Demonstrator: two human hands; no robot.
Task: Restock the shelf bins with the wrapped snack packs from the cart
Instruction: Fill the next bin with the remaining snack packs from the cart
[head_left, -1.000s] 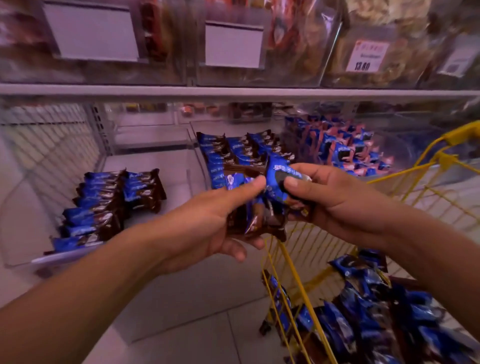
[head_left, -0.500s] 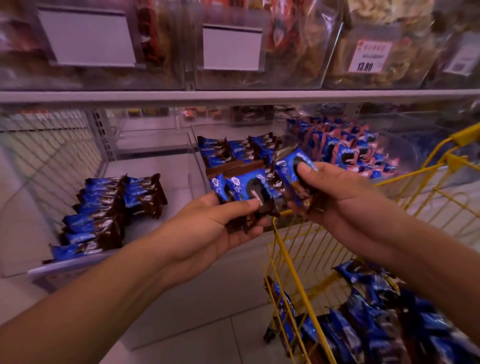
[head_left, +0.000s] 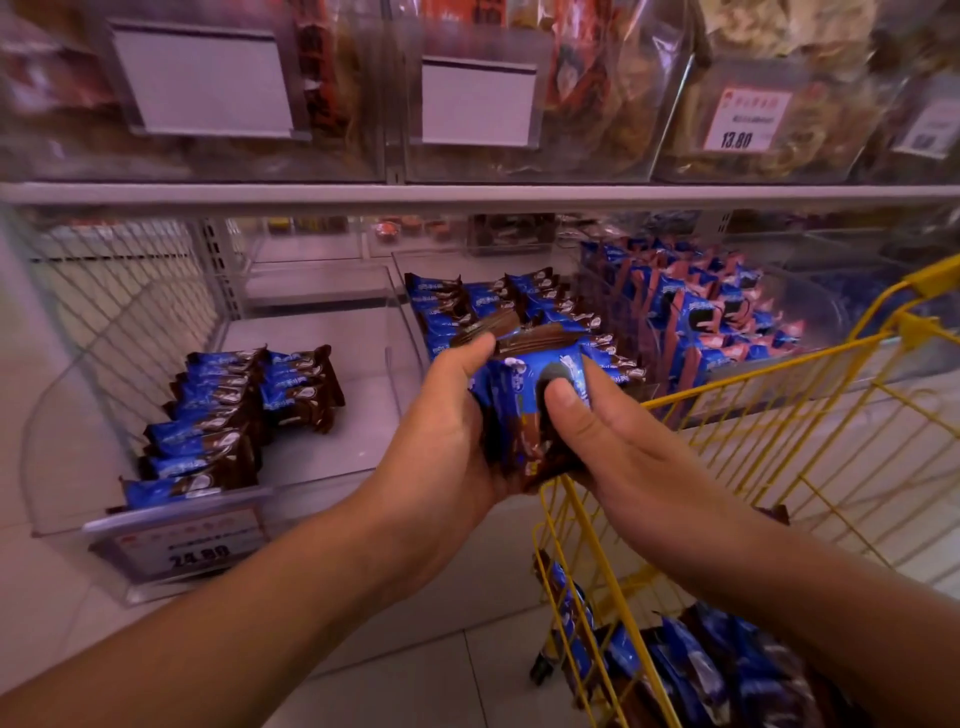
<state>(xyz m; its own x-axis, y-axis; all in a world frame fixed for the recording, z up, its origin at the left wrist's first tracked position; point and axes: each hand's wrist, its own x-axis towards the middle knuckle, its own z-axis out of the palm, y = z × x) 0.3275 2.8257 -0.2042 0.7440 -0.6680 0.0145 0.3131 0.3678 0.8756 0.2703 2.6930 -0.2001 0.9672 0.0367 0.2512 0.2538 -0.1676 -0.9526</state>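
Note:
Both hands hold one stack of blue-and-brown snack packs (head_left: 524, 410) in front of the shelf. My left hand (head_left: 441, 431) grips the stack from the left, fingers over its top. My right hand (head_left: 608, 436) holds it from the right, thumb pressed on the front pack. Behind the stack, the middle clear bin (head_left: 405, 322) holds rows of the same packs (head_left: 467, 306). The left clear bin (head_left: 67, 415) has two short rows of packs (head_left: 223, 415) and bare floor beside them. The yellow wire cart (head_left: 779, 395) at right holds more packs (head_left: 691, 670) in its bottom.
A right bin holds blue-and-pink packs (head_left: 711, 317). The upper shelf (head_left: 467, 195) carries clear bins of other snacks with blank and priced labels. A price tag (head_left: 192, 540) hangs on the left bin's front. White tiled floor (head_left: 395, 686) lies below.
The two hands came together, squaring the fanned packs into one tight stack. The stack moved forward and up, close to the front of the middle bin.

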